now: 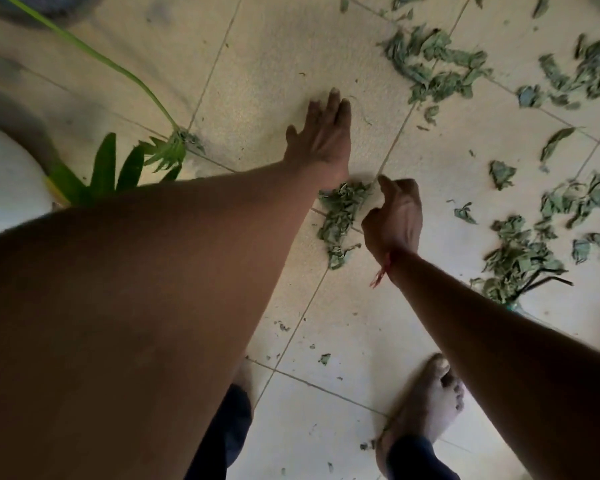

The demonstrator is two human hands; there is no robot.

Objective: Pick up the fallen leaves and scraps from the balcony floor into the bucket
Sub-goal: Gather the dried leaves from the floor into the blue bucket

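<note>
Reaching down over the tiled floor, I have my left hand stretched out far ahead, fingers straight and close together, released and holding nothing, the palm facing down at the pale tile. Whether it touches the tile I cannot tell.

My right hand is nearer and to the right, fingers clenched into the palm with the thumb sticking out toward the far side. The palm is turned away from me. A red thread is tied round that wrist, its ends hanging loose.

Between the 2 hands lies a small pile of leaves, dull green and crumpled, just beside my right hand on its left, under the heel of my left hand. More scattered leaves lie far and right, spread across several tiles, and another heap on the right has dark twigs poking out of it. Small crumbs of leaf dot the tiles near my feet.

On the left a fresh green plant fans its blades over the floor, with 1 long thin stem arching to the far left. A white rounded thing sits at the left edge; what it is I cannot tell.

My right foot stands bare on the near tiles, with a dark trouser leg above it.
</note>
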